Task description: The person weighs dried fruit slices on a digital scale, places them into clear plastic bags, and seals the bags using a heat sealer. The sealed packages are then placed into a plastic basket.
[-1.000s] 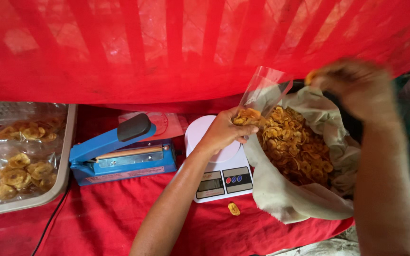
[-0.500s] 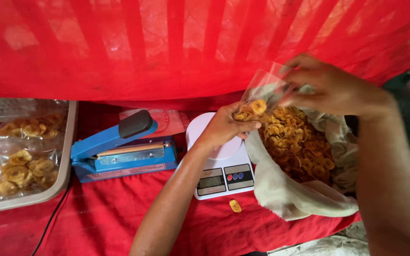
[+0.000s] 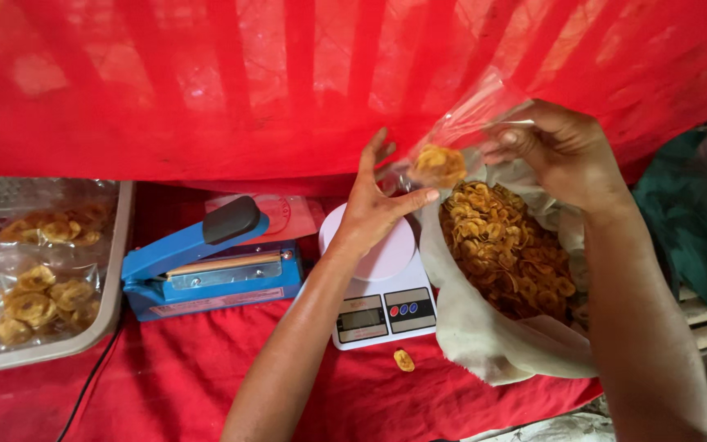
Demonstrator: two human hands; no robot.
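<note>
Above a white kitchen scale (image 3: 382,286) and a cloth sack of banana chips (image 3: 505,245), the right hand (image 3: 562,151) is pinching the rim of a clear plastic bag (image 3: 468,131) while the left hand (image 3: 374,205), fingers spread, is releasing chips (image 3: 439,164) just beyond its fingertips.
</note>
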